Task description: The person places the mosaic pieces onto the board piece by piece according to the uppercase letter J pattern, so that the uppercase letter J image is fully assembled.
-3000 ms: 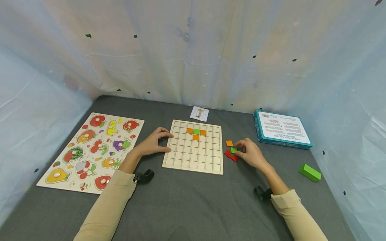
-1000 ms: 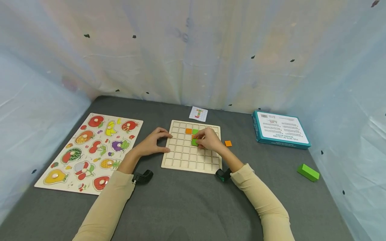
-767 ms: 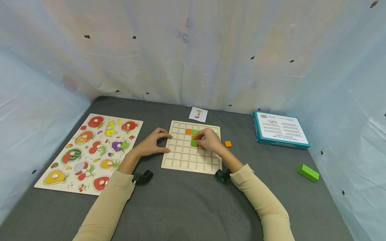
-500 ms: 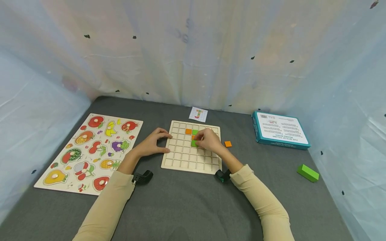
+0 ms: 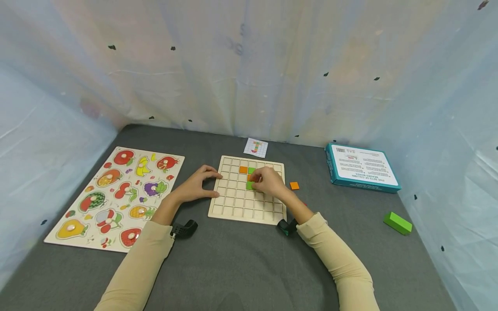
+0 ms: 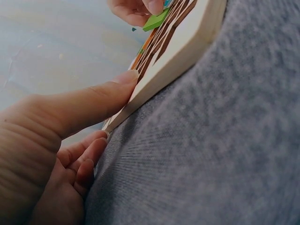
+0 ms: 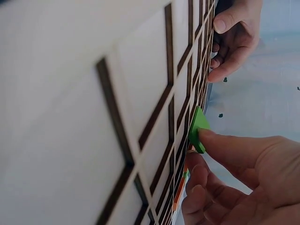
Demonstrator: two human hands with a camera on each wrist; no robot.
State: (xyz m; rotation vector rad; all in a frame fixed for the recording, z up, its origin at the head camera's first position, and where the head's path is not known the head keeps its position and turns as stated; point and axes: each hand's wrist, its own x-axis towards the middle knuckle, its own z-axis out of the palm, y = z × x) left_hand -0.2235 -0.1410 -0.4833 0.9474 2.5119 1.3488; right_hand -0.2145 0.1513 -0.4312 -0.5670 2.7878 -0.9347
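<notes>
My right hand (image 5: pixel 268 181) is over the wooden grid board (image 5: pixel 237 205), pinching a small green square tile (image 5: pixel 250 185) just below an orange tile. In the right wrist view the thumb lies on this green tile (image 7: pixel 198 127), which stands tilted against the grid. An orange tile (image 5: pixel 243 169) and another green tile (image 5: pixel 252 170) sit in the board's upper rows; my right hand hides cells beside them. On the board's left edge, my left hand (image 5: pixel 196 185) touches with thumb and fingertips spread apart. The left wrist view shows the thumb (image 6: pixel 108 96) against the rim.
A loose orange tile (image 5: pixel 294 185) lies right of the board; a bit of red (image 5: pixel 305 204) shows behind the right forearm. Behind the board is a pattern card (image 5: pixel 255 147). A fruit puzzle (image 5: pixel 128 172) lies left, a teal box (image 5: pixel 363 166) and green block (image 5: pixel 398 223) right.
My right hand took the green tile from the loose tiles and carried it left onto the board. Over the last second it has shifted only slightly. My left hand has stayed at the board's edge.
</notes>
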